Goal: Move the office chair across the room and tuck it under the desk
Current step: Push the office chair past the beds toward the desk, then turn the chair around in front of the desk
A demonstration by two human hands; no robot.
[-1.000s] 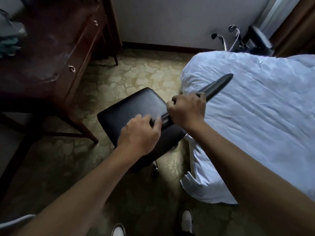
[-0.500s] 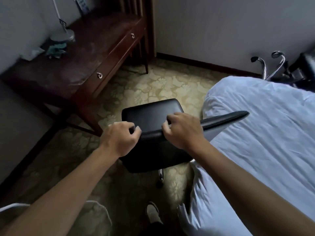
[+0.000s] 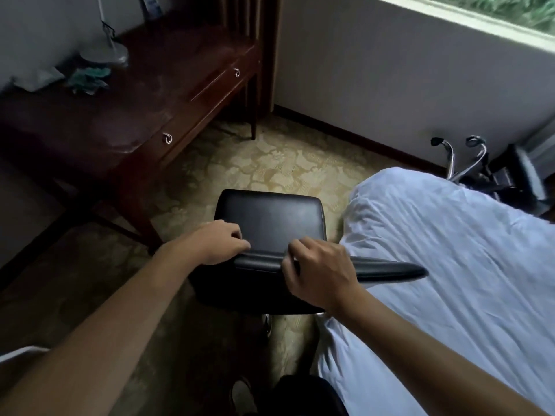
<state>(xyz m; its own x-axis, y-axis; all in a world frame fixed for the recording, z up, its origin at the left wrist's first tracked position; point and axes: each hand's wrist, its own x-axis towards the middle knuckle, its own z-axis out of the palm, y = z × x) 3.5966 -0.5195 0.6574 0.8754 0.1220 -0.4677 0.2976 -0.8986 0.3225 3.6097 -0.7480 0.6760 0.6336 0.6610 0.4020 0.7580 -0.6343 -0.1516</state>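
Black chair (image 3: 270,217) backrest gripped by both hands (image 3: 318,271), which hide its top edge.

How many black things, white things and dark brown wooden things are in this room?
Black: 2, the black leather office chair that both hands hold, left hand and right hand, and the black folded frame with chrome tubes.
White: 1, the white rumpled bed sheet.
Dark brown wood: 1, the dark brown wooden desk with drawers.
Total: 4
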